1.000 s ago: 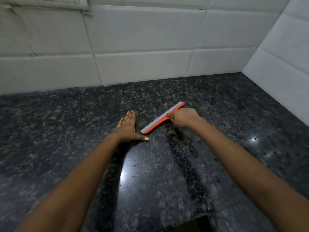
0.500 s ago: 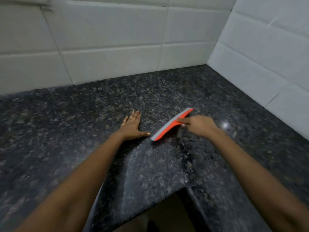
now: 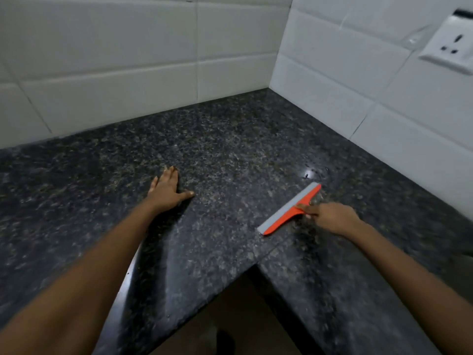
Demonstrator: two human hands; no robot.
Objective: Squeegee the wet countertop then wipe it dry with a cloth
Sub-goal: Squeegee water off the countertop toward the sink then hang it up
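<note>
Squeegee (image 3: 290,210): orange plastic body with a long grey rubber strip along its far edge, short orange handle branching off mid-length toward me. It lies low on the countertop (image 3: 230,155), blade running diagonally, near end at lower left, far end up and to the right. It sits on the right arm of the L-shaped counter, just beyond the inner corner of the front edge.

My right hand (image 3: 330,218) has the handle: fingers curled round it, forefinger stretched forward along the orange neck toward the blade.

My left hand (image 3: 166,192) rests flat on the stone, palm down, fingers straight and close together pointing toward the back wall, thumb spread out to the right. It is well apart from the squeegee.

Countertop: dark speckled granite, glossy. A bright glint and some dark droplets show just past the blade's far end; pale sheen streaks across the slab nearer me.

White tiled walls (image 3: 115,73) meet in the corner behind. A white wall socket (image 3: 450,47) sits on the right-hand wall, upper right.
</note>
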